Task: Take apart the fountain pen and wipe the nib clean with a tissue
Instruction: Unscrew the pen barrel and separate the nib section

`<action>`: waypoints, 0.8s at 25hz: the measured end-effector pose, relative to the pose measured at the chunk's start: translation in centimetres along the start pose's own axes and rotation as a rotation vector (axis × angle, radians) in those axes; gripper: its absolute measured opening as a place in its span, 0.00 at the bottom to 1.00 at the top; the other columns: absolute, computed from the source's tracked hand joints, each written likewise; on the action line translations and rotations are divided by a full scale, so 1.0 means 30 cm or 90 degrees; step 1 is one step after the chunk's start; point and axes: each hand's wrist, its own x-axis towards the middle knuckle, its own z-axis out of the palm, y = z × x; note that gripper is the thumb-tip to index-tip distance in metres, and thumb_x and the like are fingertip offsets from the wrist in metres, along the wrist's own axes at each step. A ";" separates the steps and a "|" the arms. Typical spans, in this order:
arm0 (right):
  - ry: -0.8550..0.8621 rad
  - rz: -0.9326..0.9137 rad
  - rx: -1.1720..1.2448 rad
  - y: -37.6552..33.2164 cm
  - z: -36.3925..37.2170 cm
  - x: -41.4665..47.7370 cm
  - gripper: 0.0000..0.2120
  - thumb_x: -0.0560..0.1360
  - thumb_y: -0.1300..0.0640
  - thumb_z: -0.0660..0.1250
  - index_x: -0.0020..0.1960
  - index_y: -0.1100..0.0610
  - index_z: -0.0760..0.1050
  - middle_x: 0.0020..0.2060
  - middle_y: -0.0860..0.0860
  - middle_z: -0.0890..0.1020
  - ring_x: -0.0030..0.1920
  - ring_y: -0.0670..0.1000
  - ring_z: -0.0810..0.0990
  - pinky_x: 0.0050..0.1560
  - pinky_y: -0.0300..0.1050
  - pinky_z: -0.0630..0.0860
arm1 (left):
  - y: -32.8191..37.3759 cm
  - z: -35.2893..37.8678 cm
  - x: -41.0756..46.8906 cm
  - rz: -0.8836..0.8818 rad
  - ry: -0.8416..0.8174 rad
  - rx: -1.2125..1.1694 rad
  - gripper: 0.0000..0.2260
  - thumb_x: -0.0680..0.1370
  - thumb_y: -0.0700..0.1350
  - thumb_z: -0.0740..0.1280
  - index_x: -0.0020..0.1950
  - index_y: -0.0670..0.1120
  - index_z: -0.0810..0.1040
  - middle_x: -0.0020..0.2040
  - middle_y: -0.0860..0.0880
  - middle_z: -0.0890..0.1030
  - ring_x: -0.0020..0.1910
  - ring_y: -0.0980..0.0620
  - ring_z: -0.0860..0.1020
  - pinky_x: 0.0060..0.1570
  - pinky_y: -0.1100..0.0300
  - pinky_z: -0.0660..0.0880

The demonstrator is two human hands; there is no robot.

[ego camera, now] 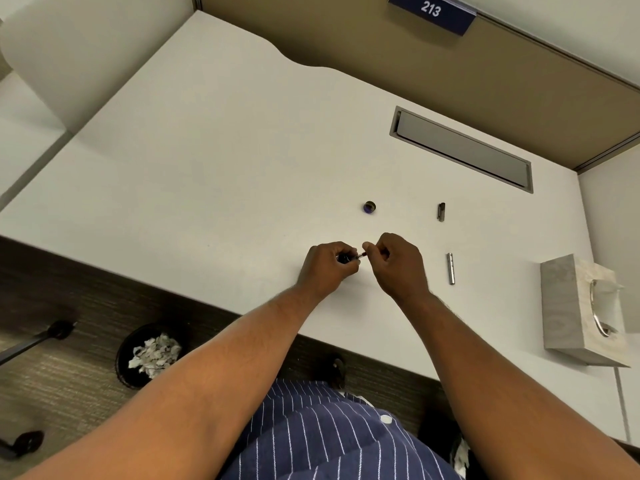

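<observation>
Fountain pen section (350, 257): held just above bench (207, 168). Left hand (327, 266) wraps dark grip, steadying; right hand (398, 263) fingers (370, 247) pinch slim end, apparently to pull free. Cap (441, 212), barrel (451, 268) set aside rightward.

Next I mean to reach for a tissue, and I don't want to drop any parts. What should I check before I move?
1. Pen section held firmly: the left hand grips it. Ok.
2. A hand free to fetch a tissue: the right hand pinches the section's tip end. Not ok.
3. Tissue within sight: the tissue box stands at the right of the desk, with tissue showing at its opening. Ok.
4. Removed parts set aside: the silver barrel and dark cap lie apart on the desk. Ok.
5. Nib exposed for wiping: fingers hide it. Cannot tell.
</observation>
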 end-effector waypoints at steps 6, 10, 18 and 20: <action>-0.014 -0.009 0.010 -0.002 -0.013 0.008 0.12 0.78 0.47 0.70 0.41 0.53 0.75 0.33 0.45 0.76 0.36 0.48 0.75 0.36 0.42 0.69 | -0.003 0.002 0.001 -0.002 0.001 -0.006 0.07 0.73 0.46 0.75 0.49 0.48 0.87 0.42 0.53 0.86 0.42 0.55 0.83 0.42 0.62 0.80; -0.015 -0.080 0.077 0.010 -0.023 -0.011 0.02 0.76 0.58 0.71 0.47 0.53 0.79 0.39 0.44 0.80 0.40 0.47 0.79 0.43 0.44 0.76 | -0.005 0.002 0.001 -0.004 0.003 -0.010 0.07 0.73 0.46 0.76 0.49 0.48 0.87 0.42 0.53 0.86 0.41 0.57 0.83 0.40 0.66 0.78; -0.007 -0.003 -0.011 -0.007 -0.014 0.002 0.18 0.79 0.48 0.68 0.35 0.53 0.67 0.30 0.46 0.71 0.33 0.50 0.70 0.34 0.44 0.63 | -0.003 0.003 0.001 -0.004 0.005 -0.013 0.06 0.73 0.46 0.75 0.49 0.48 0.87 0.42 0.52 0.86 0.42 0.54 0.83 0.43 0.60 0.79; -0.015 -0.004 -0.013 -0.008 -0.017 0.003 0.17 0.79 0.47 0.68 0.37 0.54 0.70 0.31 0.46 0.73 0.34 0.50 0.72 0.35 0.45 0.64 | -0.003 0.004 0.000 -0.006 0.005 -0.016 0.06 0.73 0.46 0.75 0.49 0.48 0.87 0.42 0.52 0.86 0.43 0.54 0.83 0.43 0.60 0.80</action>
